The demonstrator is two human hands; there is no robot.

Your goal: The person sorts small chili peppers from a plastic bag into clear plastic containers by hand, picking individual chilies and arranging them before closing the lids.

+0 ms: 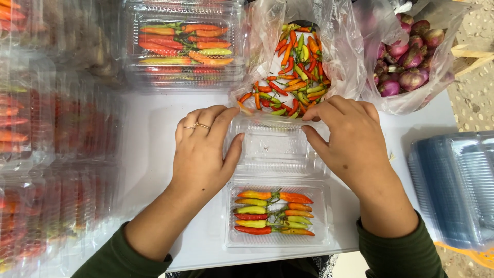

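Note:
An open clear plastic clamshell box (278,238) lies on the white table (149,154). Its near half holds several red, orange and green chilies (272,212). Its lid half (272,146) lies flat beyond. My left hand (203,149), with rings on one finger, grips the lid's far left edge. My right hand (347,136) pinches the lid's far right edge. Just past the lid, a clear plastic bag (257,36) lies open with loose chilies (293,72) inside.
Stacks of filled, closed clamshell boxes stand at the back (185,46) and along the left (46,154). A bag of red shallots (406,56) sits at the back right. A stack of empty clear boxes (458,185) rests at the right edge.

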